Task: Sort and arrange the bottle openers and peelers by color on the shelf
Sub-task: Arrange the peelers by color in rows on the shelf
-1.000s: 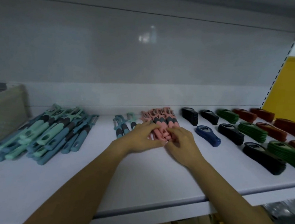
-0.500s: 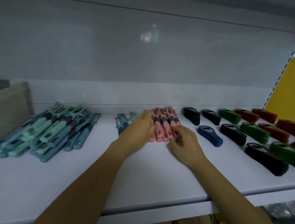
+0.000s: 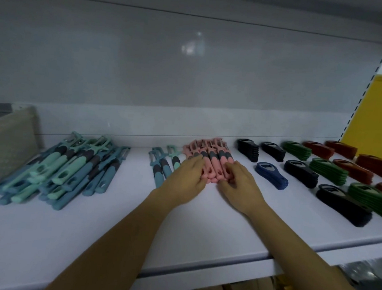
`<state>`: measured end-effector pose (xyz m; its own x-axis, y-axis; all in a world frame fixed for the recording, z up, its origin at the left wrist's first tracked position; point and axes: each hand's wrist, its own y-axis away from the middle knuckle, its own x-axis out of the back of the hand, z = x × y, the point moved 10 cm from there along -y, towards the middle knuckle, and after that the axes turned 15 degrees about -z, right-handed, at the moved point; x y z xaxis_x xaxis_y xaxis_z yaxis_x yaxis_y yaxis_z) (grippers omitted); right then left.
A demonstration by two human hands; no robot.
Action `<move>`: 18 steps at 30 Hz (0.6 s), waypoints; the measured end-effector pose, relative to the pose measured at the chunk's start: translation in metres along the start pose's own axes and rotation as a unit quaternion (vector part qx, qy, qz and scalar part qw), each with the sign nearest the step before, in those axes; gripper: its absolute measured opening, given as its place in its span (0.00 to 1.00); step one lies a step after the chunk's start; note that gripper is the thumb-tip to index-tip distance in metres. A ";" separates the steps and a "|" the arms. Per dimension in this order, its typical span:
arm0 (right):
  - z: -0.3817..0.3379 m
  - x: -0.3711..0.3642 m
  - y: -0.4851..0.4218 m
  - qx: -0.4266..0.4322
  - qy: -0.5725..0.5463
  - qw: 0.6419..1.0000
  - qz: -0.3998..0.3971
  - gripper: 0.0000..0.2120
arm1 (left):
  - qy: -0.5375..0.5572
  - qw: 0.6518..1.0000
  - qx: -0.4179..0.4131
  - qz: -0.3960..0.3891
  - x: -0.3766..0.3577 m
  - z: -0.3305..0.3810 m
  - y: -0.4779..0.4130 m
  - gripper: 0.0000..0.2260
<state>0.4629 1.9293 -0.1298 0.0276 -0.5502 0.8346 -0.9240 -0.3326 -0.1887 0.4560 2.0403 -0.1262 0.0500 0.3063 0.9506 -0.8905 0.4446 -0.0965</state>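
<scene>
White shelf (image 3: 201, 232) holds everything. Big teal-and-blue peeler heap (image 3: 64, 169) lies well left of the pink peelers (image 3: 211, 163); bottle opener rows (image 3: 327, 171) — black, blue, green, red — to their right. Left hand (image 3: 183, 181), fingers nearly straight, presses the pink peelers' left side. Right hand (image 3: 241, 187), fingers bent, touches their near handle ends — grip unclear. Three teal peelers (image 3: 163, 165) sit just left.

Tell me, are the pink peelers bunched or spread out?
Bunched: the pink peelers lie side by side, touching, all pointing the same way.
</scene>
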 end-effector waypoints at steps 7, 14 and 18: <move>-0.002 0.000 0.000 -0.001 0.032 0.999 0.006 0.17 | -0.080 0.995 0.055 -0.038 -0.009 -0.007 0.000 0.18; -0.004 -0.001 -0.001 -0.005 0.054 0.999 0.001 0.22 | -0.068 0.990 0.094 -0.080 -0.014 -0.021 -0.001 0.22; -0.017 0.010 0.007 0.032 0.048 0.998 0.040 0.22 | -0.015 0.988 0.104 -0.111 -0.009 -0.029 0.003 0.28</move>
<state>0.4504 1.9346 -0.1137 -0.0840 -0.5026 0.8604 -0.8951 -0.3414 -0.2868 0.4657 2.0633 -0.1432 0.2430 0.1935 0.9505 -0.9330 0.3149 0.1744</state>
